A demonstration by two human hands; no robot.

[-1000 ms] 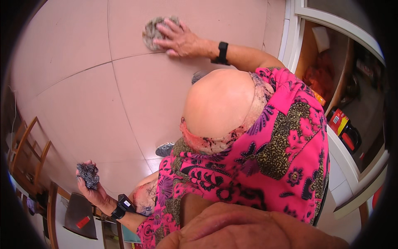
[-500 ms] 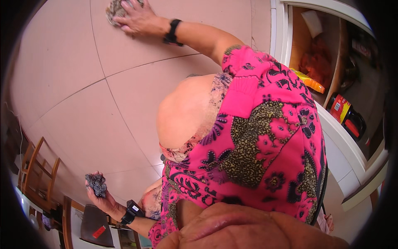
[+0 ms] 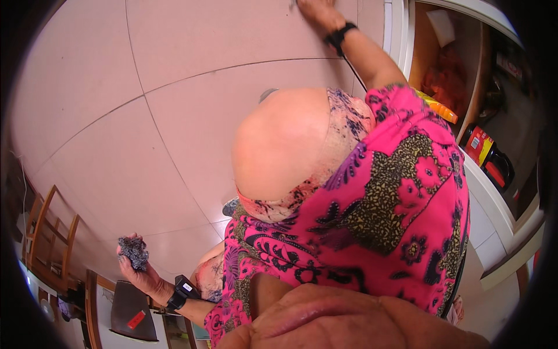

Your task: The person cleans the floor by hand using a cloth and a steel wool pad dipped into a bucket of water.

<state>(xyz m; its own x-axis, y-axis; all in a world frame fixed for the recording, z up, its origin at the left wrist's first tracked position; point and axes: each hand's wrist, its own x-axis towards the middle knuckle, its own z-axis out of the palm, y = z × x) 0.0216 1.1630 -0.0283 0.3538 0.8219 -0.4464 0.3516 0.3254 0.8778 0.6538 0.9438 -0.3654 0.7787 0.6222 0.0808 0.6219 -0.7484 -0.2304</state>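
At the lower left, my left hand (image 3: pixel 145 278) is closed around a dark grey, wiry scouring pad (image 3: pixel 133 253), held up off the floor. My right arm stretches to the top edge, where my right hand (image 3: pixel 318 13) is low at the pinkish tiled floor (image 3: pixel 192 134). The picture's edge cuts off most of its fingers. A small grey bit shows beside them, too little to make out. Both wrists wear black bands, the left one with a boxy device (image 3: pixel 184 288). My bent bare knee (image 3: pixel 279 145) is in the middle, beside my pink patterned top.
At the right, a white-framed open cabinet (image 3: pixel 471 75) holds a yellow bottle with an orange cap (image 3: pixel 440 109) and a black jug with a red and yellow label (image 3: pixel 487 156). A wooden chair (image 3: pixel 52 238) stands at the far left, near a dark panel bearing a red label (image 3: pixel 133 308).
My right hand has swept to the right along the floor, up to the top edge; the greyish cloth under it is no longer clearly visible. My left hand barely moved, keeping the scouring pad.
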